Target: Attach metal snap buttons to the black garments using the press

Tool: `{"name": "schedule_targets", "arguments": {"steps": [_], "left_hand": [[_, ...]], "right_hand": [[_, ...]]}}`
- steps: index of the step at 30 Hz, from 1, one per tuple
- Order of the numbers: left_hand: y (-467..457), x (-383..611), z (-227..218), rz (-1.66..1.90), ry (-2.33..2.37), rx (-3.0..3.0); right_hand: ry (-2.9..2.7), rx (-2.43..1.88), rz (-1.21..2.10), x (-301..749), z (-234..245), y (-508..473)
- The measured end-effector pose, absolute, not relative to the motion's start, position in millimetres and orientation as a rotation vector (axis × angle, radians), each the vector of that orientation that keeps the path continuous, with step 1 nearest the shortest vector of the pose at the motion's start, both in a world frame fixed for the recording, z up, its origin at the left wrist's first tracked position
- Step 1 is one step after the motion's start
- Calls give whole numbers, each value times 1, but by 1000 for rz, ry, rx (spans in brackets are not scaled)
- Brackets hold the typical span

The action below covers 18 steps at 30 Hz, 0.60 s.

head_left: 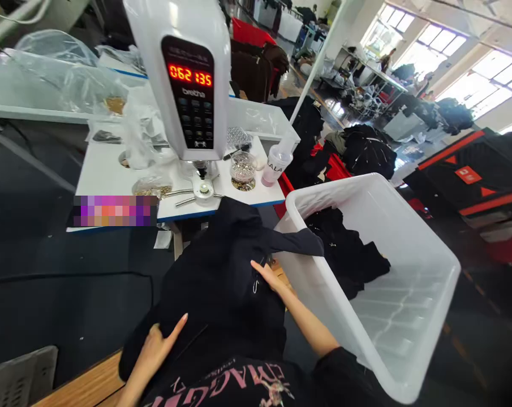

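- Likely soft and limp: dark garment (222,282), mostly left of white bin (412,299); best gathered by its folds.
- Left hand (159,345), right hand (268,276): apart on it, grips unclear.

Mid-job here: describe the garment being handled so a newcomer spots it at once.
Find the white machine with red digits. Below it, a dark garment spreads from the edge of the white table toward the camera, the left hand and right hand on it. Unlike the black clothes inside the white bin, it lies mostly outside, reaching over the rim.
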<state>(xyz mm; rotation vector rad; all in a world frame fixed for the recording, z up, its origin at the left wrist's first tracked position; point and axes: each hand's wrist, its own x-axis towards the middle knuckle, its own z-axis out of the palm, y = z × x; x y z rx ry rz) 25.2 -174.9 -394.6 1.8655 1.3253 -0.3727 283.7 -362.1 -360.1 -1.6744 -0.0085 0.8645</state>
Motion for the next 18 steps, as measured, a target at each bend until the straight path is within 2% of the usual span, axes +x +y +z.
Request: {"name": "schedule_targets", "arguments": {"steps": [3, 6, 9, 12, 15, 18], "left_hand": [[-169, 35, -393, -489, 1137, 1905], [-163, 62, -364, -531, 1023, 2221], [-163, 92, -327, -276, 756, 2488], [-163, 117, -305, -147, 252, 2350], [-160, 142, -300, -483, -75, 2273], [-160, 169, -304, -716, -3, 2377]], "right_hand": [[-2, -1661, 1001, 258, -373, -353], [4, -1419, 1319, 220, -369, -337], [86, -1153, 1496, 191, -354, -335], [167, -1115, 1509, 178, -339, -348], [-3, -1159, 1728, 169, -330, -355], [-490, -1360, 1973, 155, -326, -337]]}}
